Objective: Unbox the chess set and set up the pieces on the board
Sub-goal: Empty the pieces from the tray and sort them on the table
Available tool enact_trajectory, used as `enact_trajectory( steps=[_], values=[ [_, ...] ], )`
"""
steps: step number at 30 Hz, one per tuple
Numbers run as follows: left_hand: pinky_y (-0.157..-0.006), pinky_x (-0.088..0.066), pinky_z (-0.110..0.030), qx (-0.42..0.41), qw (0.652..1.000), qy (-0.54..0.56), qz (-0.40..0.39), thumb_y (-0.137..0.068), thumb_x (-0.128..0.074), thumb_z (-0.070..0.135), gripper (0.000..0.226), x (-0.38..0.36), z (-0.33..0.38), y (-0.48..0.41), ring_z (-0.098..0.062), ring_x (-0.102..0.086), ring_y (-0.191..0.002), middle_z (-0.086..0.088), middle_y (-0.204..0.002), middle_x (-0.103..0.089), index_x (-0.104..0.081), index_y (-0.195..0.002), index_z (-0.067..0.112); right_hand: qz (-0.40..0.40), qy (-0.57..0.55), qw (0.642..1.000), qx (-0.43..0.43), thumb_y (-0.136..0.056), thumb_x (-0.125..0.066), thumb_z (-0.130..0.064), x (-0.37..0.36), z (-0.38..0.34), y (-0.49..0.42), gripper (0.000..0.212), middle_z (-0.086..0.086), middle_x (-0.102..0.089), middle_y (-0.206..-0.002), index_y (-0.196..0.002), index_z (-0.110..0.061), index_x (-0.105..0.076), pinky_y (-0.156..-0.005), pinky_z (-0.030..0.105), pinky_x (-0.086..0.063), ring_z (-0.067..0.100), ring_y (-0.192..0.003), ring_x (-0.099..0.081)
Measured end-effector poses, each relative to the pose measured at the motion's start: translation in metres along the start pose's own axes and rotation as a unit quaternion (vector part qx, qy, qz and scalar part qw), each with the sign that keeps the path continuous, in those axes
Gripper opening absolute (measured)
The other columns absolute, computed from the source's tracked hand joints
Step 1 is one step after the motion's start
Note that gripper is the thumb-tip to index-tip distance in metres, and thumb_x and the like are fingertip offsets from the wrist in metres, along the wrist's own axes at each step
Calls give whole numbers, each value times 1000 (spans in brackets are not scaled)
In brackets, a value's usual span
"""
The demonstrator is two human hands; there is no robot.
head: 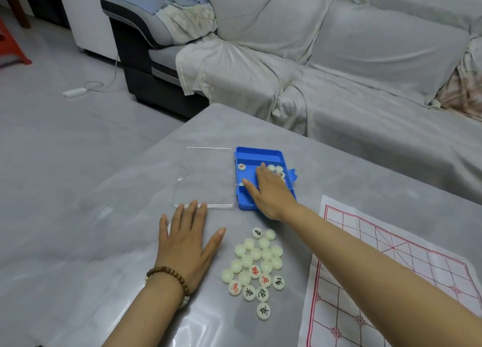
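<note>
My right hand (271, 190) reaches into the box (260, 152) to collect the remaining pieces (278, 168); I cannot tell if it grasps any. Left hand (185, 239) lies flat, released, beside the pile (257, 265).

A living room in a home is shown.
A sofa (339, 46) draped in pale grey covers is seen behind a glossy surface (130, 216) where chess pieces (254, 268) are laid; a white power strip (74, 92) is left on the grey floor (65, 143).

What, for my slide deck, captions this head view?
Right hand reaches into the blue box; left hand lies flat beside loose pieces.
</note>
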State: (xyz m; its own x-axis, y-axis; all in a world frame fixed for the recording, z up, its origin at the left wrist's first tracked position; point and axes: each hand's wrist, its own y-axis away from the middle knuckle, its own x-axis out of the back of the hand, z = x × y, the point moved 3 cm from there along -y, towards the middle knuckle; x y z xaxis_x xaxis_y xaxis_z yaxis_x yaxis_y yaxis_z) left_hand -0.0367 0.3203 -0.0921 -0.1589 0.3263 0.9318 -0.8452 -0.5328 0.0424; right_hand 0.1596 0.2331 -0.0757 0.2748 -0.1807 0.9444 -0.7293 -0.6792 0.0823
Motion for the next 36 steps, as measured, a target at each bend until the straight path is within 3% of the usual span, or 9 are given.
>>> enact_trajectory(
  steps=[2,4,6,8,11,15,21,30,36],
  values=[
    [-114,12,-38,-2,1000,-4,-3,-40,43,75,121,0,0,-1,-13,13,-142,8,-156,9,8,-147,29,20,-9,1000,17,-97,-30,-50,1,-7,5,66,7,-11,-158,-147,-7,-21,-116,34,-13,23,-145,-10],
    [-114,11,-38,-5,1000,-13,-4,-40,44,74,121,-1,0,-1,-14,14,-142,9,-155,11,10,-146,29,49,22,998,-33,-97,-27,-52,5,0,0,71,10,-7,-158,-149,-5,-14,-117,35,-10,23,-146,-4],
    [-114,11,-37,-6,1000,-15,-6,-40,44,74,120,-2,1,0,-13,14,-142,9,-155,11,10,-146,29,20,37,995,-94,-97,-22,-54,1,6,-5,74,14,-8,-157,-148,-1,-12,-118,36,-10,25,-146,-5],
    [-114,10,-37,-5,1000,-12,-9,-40,43,75,121,-2,1,0,-13,14,-142,9,-155,10,9,-147,29,-5,38,995,-89,-97,-23,-53,-4,1,-6,71,17,-21,-153,-144,1,-22,-114,38,-20,30,-143,-13],
    [-113,11,-37,-3,1000,-10,-11,-39,43,75,122,-1,3,0,-13,14,-142,9,-155,11,10,-147,28,27,-50,998,-14,-98,-34,-46,0,-12,-5,46,9,-51,-118,-116,-5,-47,-89,33,-35,27,-113,-45],
    [-113,12,-36,-2,1000,-2,-15,-41,41,76,119,-3,4,0,-13,16,-142,8,-155,13,11,-146,28,59,-18,998,-35,-95,-35,-52,4,1,-9,60,9,-40,-142,-133,-7,-41,-102,36,-33,25,-130,-37],
    [-113,12,-35,-1,1000,-6,-16,-42,41,76,118,-4,4,0,-13,16,-142,8,-155,13,12,-146,29,59,-47,996,55,-95,-43,-44,-3,-7,-12,47,2,-48,-128,-129,-13,-49,-95,32,-39,20,-118,-44],
    [-112,13,-34,-1,1000,-3,-11,-43,40,76,117,-4,4,0,-13,16,-141,9,-155,12,10,-146,29,76,-37,996,40,-93,-44,-49,1,-7,-27,36,-2,-48,-78,-80,-15,-42,-79,35,-34,19,-72,-45],
    [-113,11,-35,-3,1000,-5,-9,-43,40,76,118,-6,3,-2,-14,14,-142,8,-155,10,9,-146,29,97,-31,994,44,-96,-42,-39,-2,-5,-25,41,-4,-39,-55,-63,-15,-37,-63,29,-26,18,-59,-38]
  ],
)
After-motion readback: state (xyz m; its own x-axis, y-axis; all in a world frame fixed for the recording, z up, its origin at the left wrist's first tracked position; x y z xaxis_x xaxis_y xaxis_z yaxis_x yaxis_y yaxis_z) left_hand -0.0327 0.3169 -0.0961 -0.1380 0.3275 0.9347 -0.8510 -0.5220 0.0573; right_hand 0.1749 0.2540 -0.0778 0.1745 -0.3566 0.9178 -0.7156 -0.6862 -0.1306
